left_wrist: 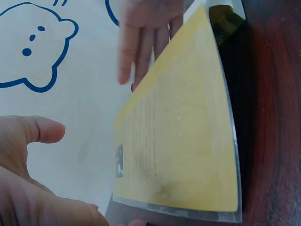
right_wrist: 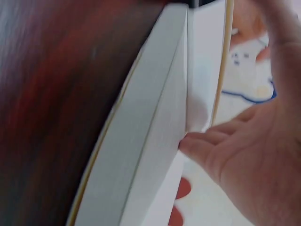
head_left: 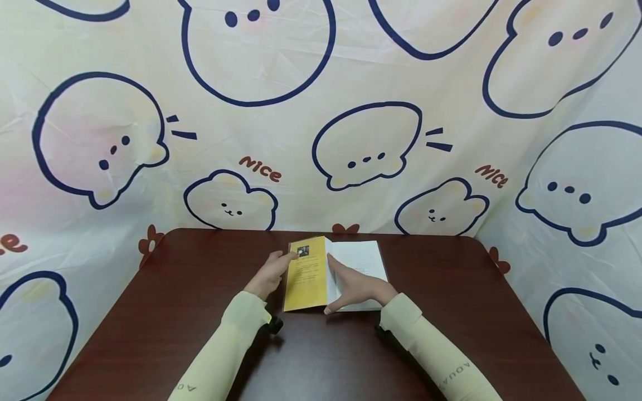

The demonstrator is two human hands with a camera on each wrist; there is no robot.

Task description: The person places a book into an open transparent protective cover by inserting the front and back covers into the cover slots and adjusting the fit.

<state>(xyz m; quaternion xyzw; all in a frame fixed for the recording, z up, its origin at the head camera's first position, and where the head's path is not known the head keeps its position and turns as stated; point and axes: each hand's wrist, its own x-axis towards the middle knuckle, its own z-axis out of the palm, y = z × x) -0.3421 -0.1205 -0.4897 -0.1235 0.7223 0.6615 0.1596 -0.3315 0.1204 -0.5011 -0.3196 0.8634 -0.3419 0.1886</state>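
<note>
An open book (head_left: pixel 357 250) lies on the table. Its yellow printed cover flap (head_left: pixel 307 284), with a small dark picture near the top, stands raised on the left. White pages spread to the right. My left hand (head_left: pixel 271 275) is at the flap's outer edge; in the left wrist view its thumb (left_wrist: pixel 49 130) stands apart from the yellow flap and a fingertip shows by the flap's edge. Over the white pages is my right hand (head_left: pixel 358 287), thumb and fingers spread wide. In the right wrist view its fingertips (right_wrist: pixel 190 145) touch the pages near the fold.
The dark brown table (head_left: pixel 200 289) extends around the book on all sides. A pale curtain (head_left: pixel 291 133) printed with cartoon outlines hangs behind the table and along both sides. Both forearms wear pale sleeves (head_left: pixel 220 345), with a dark device (head_left: pixel 274 324) at the left wrist.
</note>
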